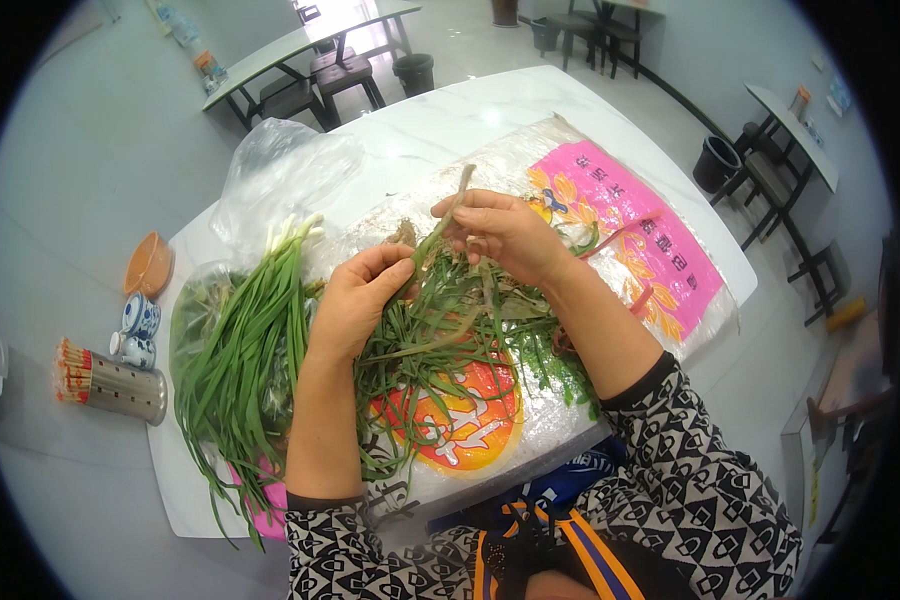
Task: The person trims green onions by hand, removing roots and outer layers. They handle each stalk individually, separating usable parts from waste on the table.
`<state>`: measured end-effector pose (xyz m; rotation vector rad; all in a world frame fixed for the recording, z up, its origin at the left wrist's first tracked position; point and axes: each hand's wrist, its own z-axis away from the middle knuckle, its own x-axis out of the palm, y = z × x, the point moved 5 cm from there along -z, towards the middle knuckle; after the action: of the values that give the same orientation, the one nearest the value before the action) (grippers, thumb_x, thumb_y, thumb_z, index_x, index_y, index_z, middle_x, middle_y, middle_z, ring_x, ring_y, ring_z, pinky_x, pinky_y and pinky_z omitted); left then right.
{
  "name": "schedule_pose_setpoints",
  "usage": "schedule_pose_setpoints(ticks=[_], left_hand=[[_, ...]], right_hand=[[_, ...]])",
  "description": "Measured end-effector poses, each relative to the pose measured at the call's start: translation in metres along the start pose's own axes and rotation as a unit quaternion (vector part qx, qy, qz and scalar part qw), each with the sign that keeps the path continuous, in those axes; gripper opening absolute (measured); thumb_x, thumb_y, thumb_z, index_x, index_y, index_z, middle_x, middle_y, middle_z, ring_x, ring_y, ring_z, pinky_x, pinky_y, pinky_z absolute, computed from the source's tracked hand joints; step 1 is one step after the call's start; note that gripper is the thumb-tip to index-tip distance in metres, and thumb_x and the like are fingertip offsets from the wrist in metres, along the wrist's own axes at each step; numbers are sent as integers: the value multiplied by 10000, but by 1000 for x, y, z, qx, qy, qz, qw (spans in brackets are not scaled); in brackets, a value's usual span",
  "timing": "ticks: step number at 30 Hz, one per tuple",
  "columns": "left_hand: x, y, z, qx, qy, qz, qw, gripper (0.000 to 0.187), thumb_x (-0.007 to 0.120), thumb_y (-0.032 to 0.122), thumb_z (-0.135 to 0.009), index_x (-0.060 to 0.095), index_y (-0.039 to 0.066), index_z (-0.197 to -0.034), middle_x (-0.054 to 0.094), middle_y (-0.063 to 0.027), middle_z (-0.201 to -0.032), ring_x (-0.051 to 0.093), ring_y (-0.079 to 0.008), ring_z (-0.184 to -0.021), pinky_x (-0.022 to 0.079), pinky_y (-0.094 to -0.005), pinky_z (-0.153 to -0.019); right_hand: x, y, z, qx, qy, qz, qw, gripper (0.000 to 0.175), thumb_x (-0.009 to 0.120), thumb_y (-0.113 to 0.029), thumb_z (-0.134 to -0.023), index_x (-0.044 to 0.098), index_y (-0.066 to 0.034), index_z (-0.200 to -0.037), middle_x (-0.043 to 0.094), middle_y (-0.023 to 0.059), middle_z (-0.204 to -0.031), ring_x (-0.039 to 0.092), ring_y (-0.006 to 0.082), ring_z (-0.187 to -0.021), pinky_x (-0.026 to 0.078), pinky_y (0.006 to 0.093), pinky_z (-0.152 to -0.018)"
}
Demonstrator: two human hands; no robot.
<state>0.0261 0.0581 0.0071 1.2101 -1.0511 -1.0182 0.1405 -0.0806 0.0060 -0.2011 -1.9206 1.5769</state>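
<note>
Between my hands, above the middle of the table, a green stalk with a dry, brownish upper end (pixel 429 241) slants upward. My left hand (pixel 373 291) pinches its lower green part between thumb and fingers. The fingers of my right hand (pixel 497 225) are closed around the upper part. Under both hands lies a loose heap of green leaves and stalks (pixel 450 330) on a printed woven plastic sack (pixel 555 375). A bundle of long green leafy stalks with white ends (pixel 251 337), resembling garlic chives, lies left of my left forearm, partly over a clear plastic bag of greens (pixel 195 307).
The white marble-patterned table (pixel 435 112) carries an empty-looking clear plastic bag (pixel 277 172) at the back left. Along its left edge are an orange plastic basket (pixel 148 264), a blue-and-white ceramic jar (pixel 141 315) and a metal holder (pixel 126 386) of wrapped chopsticks. Other tables, stools and bins stand beyond.
</note>
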Motion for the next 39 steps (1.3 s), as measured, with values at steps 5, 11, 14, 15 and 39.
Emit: schedule_pose_setpoints(ticks=[5,11,14,15,39], left_hand=[[-1,3,1,77,71,-61,993,139,611,44,-857,606,-16,-983,617,-9,-824,561,-74,-732,463,-219,-660],[1,11,4,145,151,-215,954,149,651,55,-808,601,6,-939,616,-39,-818,577,-105,-735,476,-258,-642],[8,21,12,260,187,-312,894,135,649,49,-783,592,14,-900,605,-101,-847,616,-220,-728,492,-323,-652],[9,22,14,273,200,-333,880,130,647,46,-779,590,16,-892,600,-112,-852,621,-242,-736,493,-332,-660],[10,-2,1,144,102,-83,981,133,609,70,-871,577,7,-984,608,-16,-822,539,-61,-685,425,-201,-557]], right_hand=[[6,10,0,11,32,169,985,332,600,-259,-877,615,-1,-1086,630,38,-875,566,88,-729,464,214,-580],[21,10,2,-30,64,285,956,313,665,-279,-836,669,-16,-1007,628,34,-772,552,83,-625,459,222,-529],[21,13,4,2,85,242,967,310,658,-272,-838,664,-1,-988,621,37,-734,555,89,-588,453,218,-524],[20,13,5,9,92,223,970,307,656,-269,-839,663,3,-982,621,39,-730,556,91,-579,452,217,-523],[14,14,5,-60,77,273,957,145,625,-163,-859,657,-22,-864,598,11,-664,539,64,-561,426,213,-497]])
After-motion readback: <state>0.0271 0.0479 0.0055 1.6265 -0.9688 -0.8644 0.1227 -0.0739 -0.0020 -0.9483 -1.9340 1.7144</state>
